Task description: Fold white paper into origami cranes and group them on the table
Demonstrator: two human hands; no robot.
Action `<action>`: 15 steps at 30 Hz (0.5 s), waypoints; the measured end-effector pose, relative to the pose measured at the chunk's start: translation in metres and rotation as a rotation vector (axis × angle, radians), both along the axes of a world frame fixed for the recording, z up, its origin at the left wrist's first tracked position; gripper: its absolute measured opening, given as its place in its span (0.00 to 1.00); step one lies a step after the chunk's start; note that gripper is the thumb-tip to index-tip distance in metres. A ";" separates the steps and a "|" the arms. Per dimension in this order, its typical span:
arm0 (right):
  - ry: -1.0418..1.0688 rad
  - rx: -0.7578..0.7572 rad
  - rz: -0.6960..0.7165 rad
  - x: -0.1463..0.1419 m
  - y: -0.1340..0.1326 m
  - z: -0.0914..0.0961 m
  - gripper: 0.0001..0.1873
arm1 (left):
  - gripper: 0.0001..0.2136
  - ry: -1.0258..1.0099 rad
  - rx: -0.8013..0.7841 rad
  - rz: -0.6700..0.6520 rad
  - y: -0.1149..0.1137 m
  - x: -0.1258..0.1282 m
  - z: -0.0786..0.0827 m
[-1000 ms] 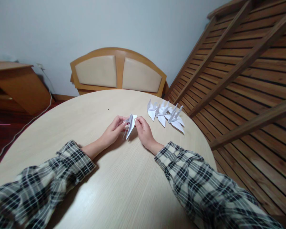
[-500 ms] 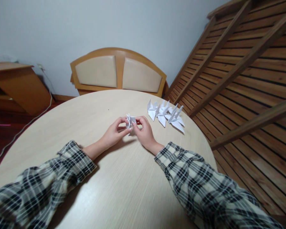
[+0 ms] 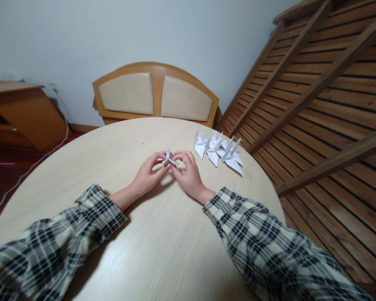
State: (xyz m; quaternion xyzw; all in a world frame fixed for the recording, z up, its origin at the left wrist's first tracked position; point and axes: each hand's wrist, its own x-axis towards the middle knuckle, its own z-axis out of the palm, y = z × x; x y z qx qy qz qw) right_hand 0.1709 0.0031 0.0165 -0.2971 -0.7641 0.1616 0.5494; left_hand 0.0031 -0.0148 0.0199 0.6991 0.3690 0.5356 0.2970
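Observation:
A small folded white paper piece point(image 3: 169, 159) is pinched between both my hands just above the round light wooden table point(image 3: 150, 234). My left hand point(image 3: 149, 173) grips its left side with thumb and fingertips. My right hand point(image 3: 186, 172) grips its right side, fingers curled over the top. Both arms wear black-and-white plaid sleeves. To the right of my right hand, a group of finished white paper cranes point(image 3: 217, 150) lies on the table.
A wooden chair with beige padded back point(image 3: 155, 95) stands at the table's far side. A slatted wooden structure point(image 3: 316, 92) leans along the right. A low wooden cabinet point(image 3: 21, 113) and a white cable point(image 3: 28, 167) are at the left.
The paper piece was long and pointed downward a second ago; it is now turned and looks compact between my fingertips. My hands have closed in slightly around it.

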 end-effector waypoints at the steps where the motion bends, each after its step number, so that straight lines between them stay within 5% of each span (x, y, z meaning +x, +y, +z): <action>1: 0.001 0.003 -0.005 0.000 0.000 0.000 0.11 | 0.08 0.001 0.010 0.009 0.000 0.000 0.000; 15: 0.010 -0.031 0.031 0.001 0.004 -0.002 0.14 | 0.06 -0.001 0.023 0.067 -0.001 0.000 0.000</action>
